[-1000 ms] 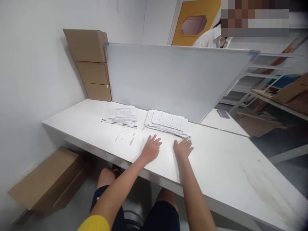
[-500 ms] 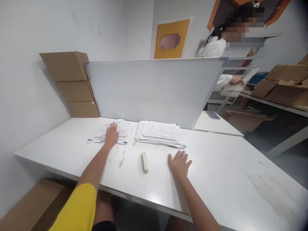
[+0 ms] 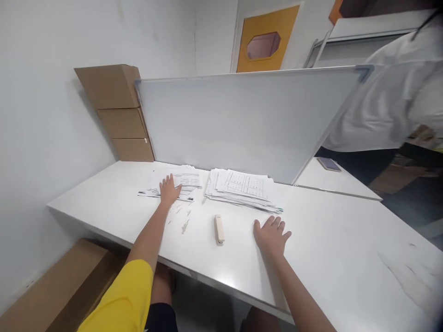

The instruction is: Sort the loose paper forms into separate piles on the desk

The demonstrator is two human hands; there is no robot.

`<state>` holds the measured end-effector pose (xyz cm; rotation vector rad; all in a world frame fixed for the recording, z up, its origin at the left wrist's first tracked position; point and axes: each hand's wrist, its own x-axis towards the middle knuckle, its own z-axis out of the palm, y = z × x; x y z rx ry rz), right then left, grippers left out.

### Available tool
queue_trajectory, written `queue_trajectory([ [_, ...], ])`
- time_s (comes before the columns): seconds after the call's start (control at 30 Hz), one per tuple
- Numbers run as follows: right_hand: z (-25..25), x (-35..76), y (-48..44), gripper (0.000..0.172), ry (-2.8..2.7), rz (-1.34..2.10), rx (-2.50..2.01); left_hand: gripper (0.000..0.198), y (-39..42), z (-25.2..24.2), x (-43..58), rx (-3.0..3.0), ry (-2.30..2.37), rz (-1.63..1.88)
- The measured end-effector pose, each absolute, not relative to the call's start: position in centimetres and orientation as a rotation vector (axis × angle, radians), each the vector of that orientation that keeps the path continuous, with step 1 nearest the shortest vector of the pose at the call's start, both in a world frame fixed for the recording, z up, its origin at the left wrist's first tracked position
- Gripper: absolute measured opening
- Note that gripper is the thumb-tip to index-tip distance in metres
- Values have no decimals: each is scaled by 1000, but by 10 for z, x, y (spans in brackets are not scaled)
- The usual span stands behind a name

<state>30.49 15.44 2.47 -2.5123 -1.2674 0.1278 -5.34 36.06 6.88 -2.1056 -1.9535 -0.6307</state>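
Observation:
My left hand (image 3: pixel 169 190) lies with fingers spread on the left stack of printed papers (image 3: pixel 188 180), where the top sheet sits turned to the right. To the right of it is a second, thicker stack of papers (image 3: pixel 242 188) with uneven edges, its upper sheet printed with tables. My right hand (image 3: pixel 272 236) rests flat on the white table (image 3: pixel 328 258), fingers apart, just in front of that thicker stack and holding nothing. Between my two hands a cream stapler (image 3: pixel 219 229) lies on the table, touched by neither.
A whiteboard panel (image 3: pixel 238 120) stands along the table's back edge. Stacked cardboard boxes (image 3: pixel 117 87) are at the left end, and another box (image 3: pixel 65 281) is below. A phone (image 3: pixel 328 164) lies beyond the panel. A person in a white shirt (image 3: pixel 377 106) stands behind, right.
The top sheet of the left stack has shifted right and turned under my left hand. My right hand stays flat. The person behind has come closer, and the view has swung left.

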Motion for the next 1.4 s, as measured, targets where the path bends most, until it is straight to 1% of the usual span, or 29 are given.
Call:
queue_trajectory([
  [0.13,24,306,155,79,-1274,132,-2513,77,367,65,-55,-2281,-1901,-466],
  [0.23,23,306,155,79,-1263,132,-2506,78,366,63,-55,-2320,-1867,-463],
  [0.43,23,306,154,78,-1256,138,-2494,52,359,65,-55,-2463,-1704,-513],
  [0.53,23,307,154,79,-1265,143,-2504,48,356,67,-54,-2484,-1678,-531],
  [0.8,20,307,155,79,-1265,104,-2497,56,349,68,-56,-2407,-1767,-643],
  [0.93,22,307,155,79,-1270,109,-2498,52,344,72,-56,-2326,-1851,-731],
  [1.03,24,307,156,79,-1279,127,-2512,48,339,76,-55,-2270,-1803,-915],
  [1.13,28,306,155,78,-1285,144,-2521,46,322,77,-54,-2202,-1708,-1107],
  [1.23,31,305,154,78,-1279,163,-2526,44,288,74,-54,-2085,-1691,-1249],
  [1.3,31,305,153,78,-1274,172,-2524,41,260,70,-56,-2099,-1635,-1256],
  [1.4,30,306,151,78,-1269,178,-2515,37,225,63,-61,-2225,-1550,-1117],
])
